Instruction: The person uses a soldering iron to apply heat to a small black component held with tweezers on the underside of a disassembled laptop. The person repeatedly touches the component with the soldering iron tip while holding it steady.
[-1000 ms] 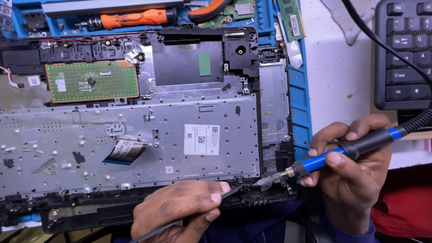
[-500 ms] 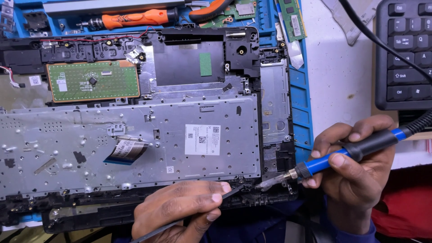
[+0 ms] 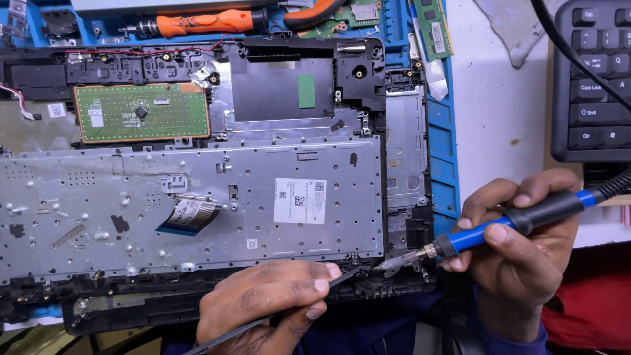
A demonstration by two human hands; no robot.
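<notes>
Your soldering iron [image 3: 519, 222] is blue and black; the keyboard plate [image 3: 197, 210] silver, the circuit board [image 3: 141, 112] green, the mat [image 3: 447, 151] blue.

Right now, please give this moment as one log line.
left hand: holds thin black tool | right hand: holds soldering iron | iron tip: at laptop case lower edge

Two bare hands, left hand [image 3: 266, 306] and right hand [image 3: 522, 253], short-nailed fingers [image 3: 320, 285], dark blue clothing behind.

White bench [image 3: 499, 125], blue repair mat [image 3: 447, 151] under opened laptop base [image 3: 197, 217], black keyboard [image 3: 591, 85], perhaps boxed beneath
</notes>
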